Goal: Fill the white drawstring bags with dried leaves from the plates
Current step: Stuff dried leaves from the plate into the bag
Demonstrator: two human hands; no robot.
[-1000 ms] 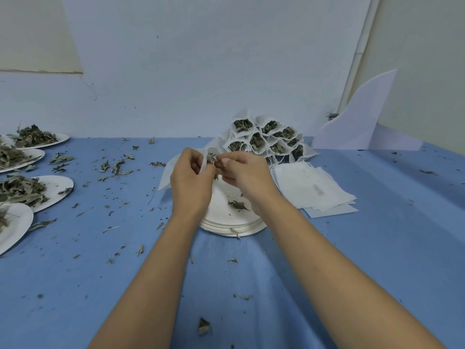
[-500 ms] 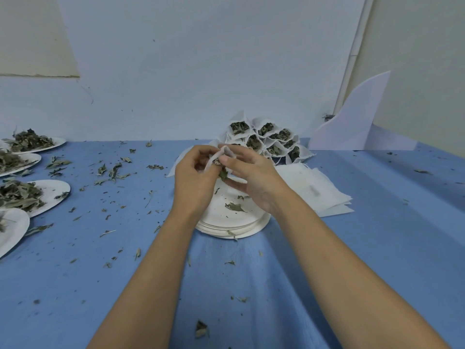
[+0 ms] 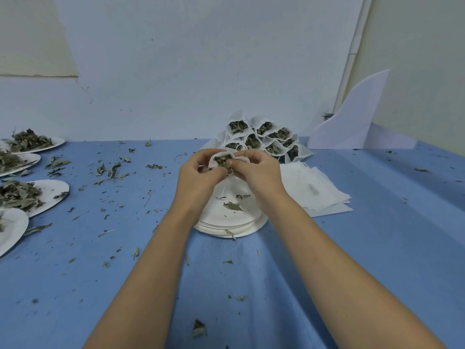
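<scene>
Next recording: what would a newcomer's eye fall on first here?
At centre, the left hand and right hand pinch a small white drawstring bag stuffed with dried green leaves, above a stack of white paper plates. Behind, a cluster of filled white bags stands by the wall; leaf-heaped white plates line the left of the blue cloth-covered table.

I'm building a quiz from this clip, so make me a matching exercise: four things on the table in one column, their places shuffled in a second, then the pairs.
1 bag being filled
2 filled bags
3 flat empty bags
4 leaf-heaped plates

A at the left of the table
B held by the left hand and right hand
C piled by the wall
D right of the near-empty plate stack

Pairs: 1-B, 2-C, 3-D, 4-A.
</scene>
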